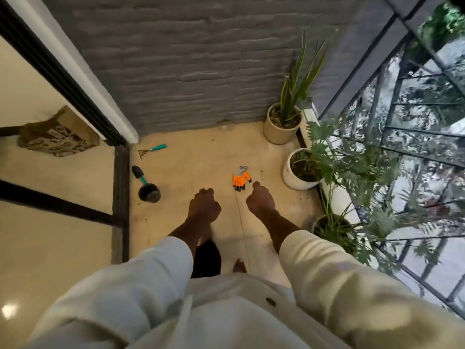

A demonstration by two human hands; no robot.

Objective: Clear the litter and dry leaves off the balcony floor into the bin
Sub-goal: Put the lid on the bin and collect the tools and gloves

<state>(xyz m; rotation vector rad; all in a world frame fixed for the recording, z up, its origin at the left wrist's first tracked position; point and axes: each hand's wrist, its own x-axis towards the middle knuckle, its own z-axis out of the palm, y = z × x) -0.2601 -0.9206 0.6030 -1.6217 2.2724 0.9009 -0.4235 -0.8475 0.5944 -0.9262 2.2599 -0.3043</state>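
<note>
While both hands (left hand (204,206), right hand (260,200)) curl emptily, no writing reads clearly.

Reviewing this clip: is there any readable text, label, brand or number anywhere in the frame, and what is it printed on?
Brown paper bag, inside the doorway on the left: large pale printed lettering, too blurred to read.
Orange gloves, rake, trowel, pots: no lettering visible.
Nothing in the frame can be quoted as it reads.
</note>
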